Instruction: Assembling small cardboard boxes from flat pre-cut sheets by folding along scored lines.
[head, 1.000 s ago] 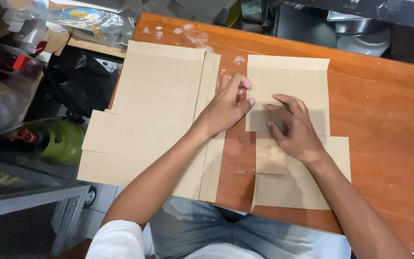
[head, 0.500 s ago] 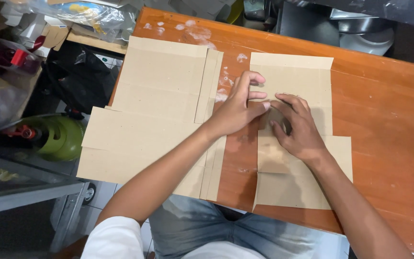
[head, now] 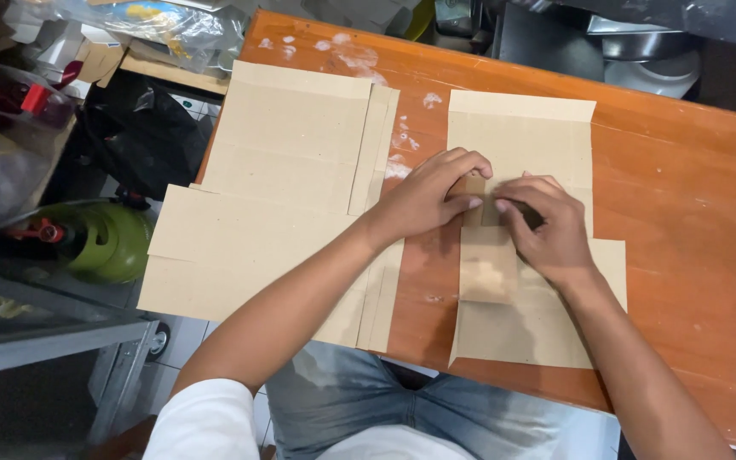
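- Brown paper sheet (head: 528,136): lies flat on the right half of the orange wooden table (head: 692,213), its long axis running from the near edge to the far edge. Its near end reaches almost to the near table edge; its far end stops short of the far edge.
- Folded strip (head: 487,268): a narrow flap of the same paper, lying lengthwise along the sheet's midline and pointing toward the person.
- Left hand (head: 426,198): fingers curled, thumb and fingertips pinching the far end of the strip against the sheet.
- Right hand (head: 547,226): fingers bent, pressing down on the paper just beside the left hand; fingertips of the two hands nearly touch. It pins the sheet rather than closing round it.
- Paper stacks (head: 283,213): two overlapping piles of flat brown sheets on the left half of the table, the nearer one overhanging the left table edge.
- Open room: bare tabletop to the right of the sheet, and a narrow bare band between sheet and stacks.
- Green cylinder (head: 104,243): one, on the floor left of the table.
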